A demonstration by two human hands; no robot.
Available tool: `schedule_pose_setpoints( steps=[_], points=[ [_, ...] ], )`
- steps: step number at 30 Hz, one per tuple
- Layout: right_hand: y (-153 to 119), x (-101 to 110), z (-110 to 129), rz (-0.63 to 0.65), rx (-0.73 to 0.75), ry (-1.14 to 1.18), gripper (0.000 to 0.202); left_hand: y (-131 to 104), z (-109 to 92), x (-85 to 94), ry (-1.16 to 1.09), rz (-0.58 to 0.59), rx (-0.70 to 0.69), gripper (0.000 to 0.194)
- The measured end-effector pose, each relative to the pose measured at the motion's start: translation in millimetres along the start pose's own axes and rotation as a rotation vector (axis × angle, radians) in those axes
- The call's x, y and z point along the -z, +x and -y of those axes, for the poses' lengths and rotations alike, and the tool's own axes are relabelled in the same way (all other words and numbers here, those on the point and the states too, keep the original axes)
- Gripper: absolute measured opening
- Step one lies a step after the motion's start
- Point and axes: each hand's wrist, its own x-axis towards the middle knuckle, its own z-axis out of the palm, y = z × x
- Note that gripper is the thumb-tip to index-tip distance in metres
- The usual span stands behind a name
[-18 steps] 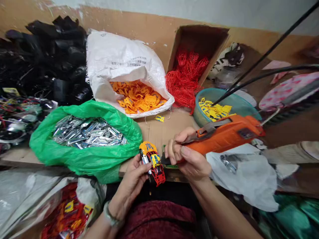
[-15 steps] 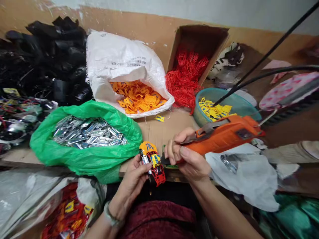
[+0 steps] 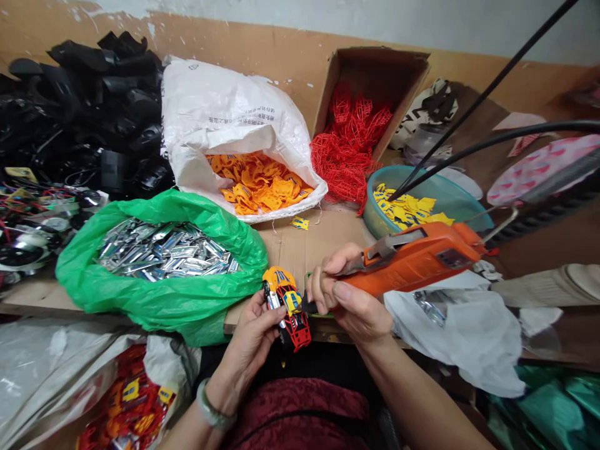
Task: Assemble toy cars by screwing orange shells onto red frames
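Head view, left to right: black parts (image 3: pixel 122 106) are heaped near 10 o'clock, and between 8 and 9 o'clock a green bag (image 3: pixel 154 306) brims with silver strips (image 3: pixel 173 253). Near 11 o'clock a white sack (image 3: pixel 225 94) holds orange panels (image 3: pixel 262 187); its print is upside-down Chinese characters, too small to read surely. At 6 o'clock is the toy car (image 3: pixel 290 320), its near side pinched between the thumb and fingers of the left hand (image 3: pixel 253 328). It already wears an orange hood (image 3: pixel 277 275) with a number that looks like 101, a silver side strip, a yellow panel (image 3: pixel 293 302) and red framing, so this one seems well along; whether every screw is in I cannot tell. Between 4 and 5 o'clock, the right hand (image 3: pixel 354 300) is wrapped around the front of an orange power screwdriver (image 3: pixel 412 262); its dark tip sits at the yellow panel, contact unclear, and the label on its body is unreadable. Plenty of loose stock remains: red frames (image 3: pixel 344 165) by a cardboard box (image 3: pixel 375 65) near 1 o'clock, yellow pieces (image 3: pixel 415 215) in a teal bowl (image 3: pixel 375 219) near 3.
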Motion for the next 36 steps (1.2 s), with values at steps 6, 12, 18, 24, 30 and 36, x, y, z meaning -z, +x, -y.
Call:
schedule_pose_setpoints(
  steps=[6,12,18,24,30,36],
  points=[
    [-0.9,2.2,-0.9,0.057,-0.008,0.025,0.014,-0.1,2.5,1.0,0.010,-0.008,-0.018,0.054],
    [0.6,5.5,-2.1,0.092,-0.048,0.008,0.017,-0.3,-1.0,-2.4,0.012,-0.013,-0.007,0.054],
    [4.7,6.6,-1.8,0.135,-0.061,0.066,0.017,-1.9,-3.6,-5.4,0.019,-0.011,-0.005,0.055],
    [1.1,10.3,-5.4,0.133,-0.107,0.047,0.017,-3.0,-4.7,-7.3,0.032,0.017,-0.014,0.055],
    [-0.2,7.4,-5.5,0.150,-0.134,0.027,0.018,-2.4,-1.6,-5.6,0.046,0.041,-0.044,0.056],
    [4.6,11.1,1.4,-0.036,-0.059,-0.009,0.019,-3.1,-3.1,-2.3,0.091,0.050,-0.129,0.054]
  ],
)
